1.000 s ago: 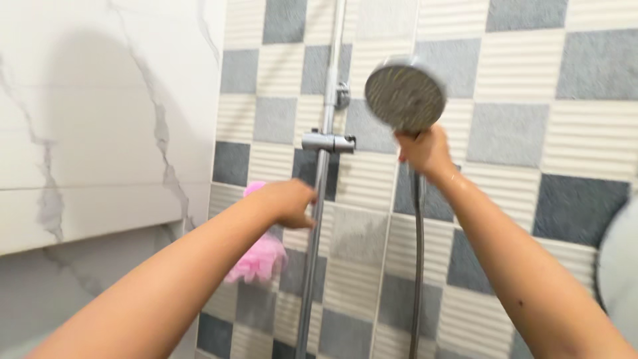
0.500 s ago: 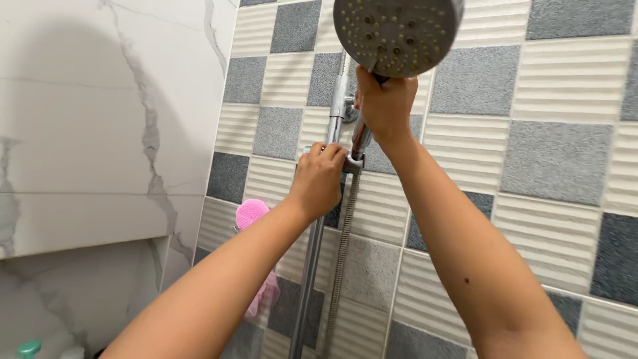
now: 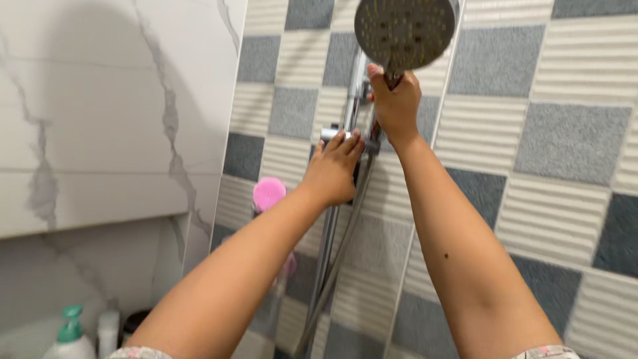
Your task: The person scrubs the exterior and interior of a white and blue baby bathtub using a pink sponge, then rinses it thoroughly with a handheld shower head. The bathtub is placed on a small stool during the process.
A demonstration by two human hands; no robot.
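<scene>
The right hand (image 3: 397, 106) was wrapped tight around the neck of the shower head (image 3: 404, 32), fingers closed on the handle just under the round spray face, which sat high against the checked tile wall (image 3: 531, 139) and tilted down toward the camera. The left hand (image 3: 335, 169) was lower and just beside it, fingers curled over the chrome slider bracket (image 3: 339, 136) on the vertical rail (image 3: 325, 252), gripping it rather than resting flat. The two hands were close, nearly touching at the bracket.

Here was the risk, as I judged it: the handle looked only partly lined up with the bracket's socket, and I could not tell whether it was seated at all. If the right hand let go early, the head could drop and swing on its hose (image 3: 345, 226), knocking the tile or the rail. The forearms looked a little wet, so a slip in either grip was quite possible. If the left hand pushed on the bracket, it could slide down the rail and carry the head with it.

Further out, a pink scrubber (image 3: 269, 193) hung just left of the rail, near the left wrist, and could be brushed off. Down in the corner stood a pump bottle with a green top (image 3: 68, 332), right under any fall.
</scene>
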